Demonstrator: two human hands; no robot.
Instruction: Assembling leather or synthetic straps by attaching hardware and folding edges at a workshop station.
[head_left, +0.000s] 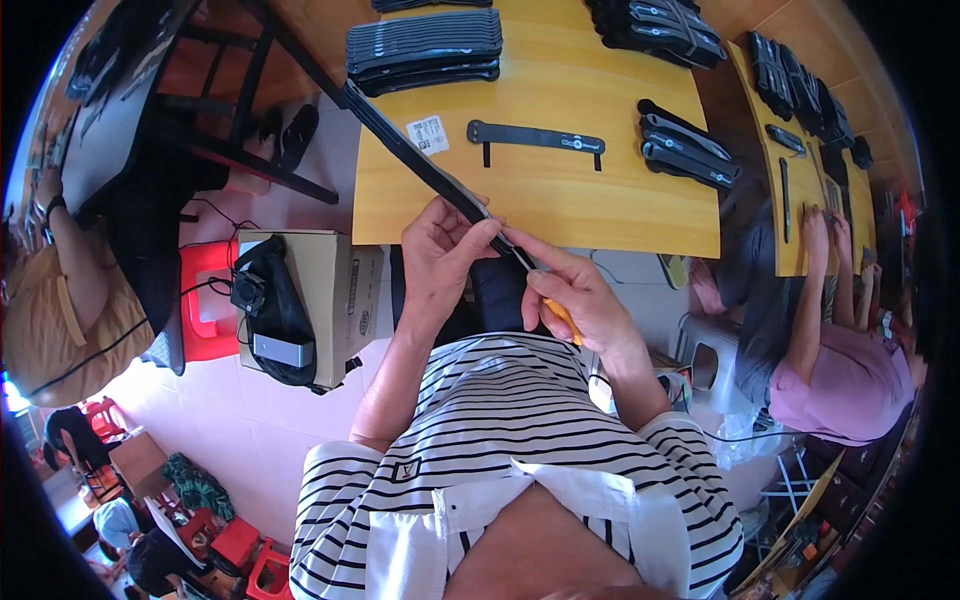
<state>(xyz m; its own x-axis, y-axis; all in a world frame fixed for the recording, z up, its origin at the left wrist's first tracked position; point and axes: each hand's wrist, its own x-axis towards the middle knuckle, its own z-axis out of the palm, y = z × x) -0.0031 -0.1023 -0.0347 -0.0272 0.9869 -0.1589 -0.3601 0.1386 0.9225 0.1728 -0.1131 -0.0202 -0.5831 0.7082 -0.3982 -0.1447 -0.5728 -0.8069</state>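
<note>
Hands met at the near edge of the yellow worktable [560, 215]; left hand [440, 255] was wrapped around the near end of a long black strap [420, 160], which ran up and leftward across the table's left edge; right hand [575, 290] was closed on a small orange-handled tool [563, 318], its tip laid against the strap's edge just beside the left thumb; the two hands sat almost touching. Judgement on doing this well: the strap looked best held taut close to the tool tip, with short strokes directed away from the holding fingers, since the thumb lay very near the working point.

Labels and packages by place: a small white rectangular tag [428, 134] with dark print lay on the table just right of the strap; a flat black strap piece [535, 138] with a pale mark near its right end lay beyond it; stacks of black straps [424, 48] stood at the far left of the table, more at the far right [690, 145]; a brown cardboard box [335, 290] with a printed side stood on the floor to the left, a black bag [278, 315] draped over it; a red plastic stool [208, 300] stood further left.
</note>
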